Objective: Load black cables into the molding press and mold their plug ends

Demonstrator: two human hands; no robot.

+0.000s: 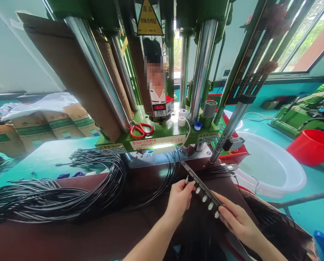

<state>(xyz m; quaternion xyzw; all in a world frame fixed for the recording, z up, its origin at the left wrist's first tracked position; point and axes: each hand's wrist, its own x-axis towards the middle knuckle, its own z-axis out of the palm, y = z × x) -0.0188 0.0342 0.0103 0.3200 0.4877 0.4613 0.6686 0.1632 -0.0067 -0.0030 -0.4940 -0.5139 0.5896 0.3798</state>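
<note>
My right hand [234,216] is closed around the lower end of a long dark metal bar [202,185], a mold strip with several small silvery connectors [204,199] along its near side. The bar is held at a slant in front of the press. At its upper part, my left hand [179,199] pinches a small metal-tipped connector [187,178] between thumb and finger, close against the bar's edge. Fingers hide most of that connector. Behind the bar, black cables [170,170] run out from the press's lower plate [148,159].
A green press [115,139] with chrome columns stands ahead, red-handled scissors [141,129] on its ledge. Bundled black cables [96,195] cover the left of the table. More cables [218,171] lie behind the bar. A white tub [295,177] and red bucket [312,146] are at right.
</note>
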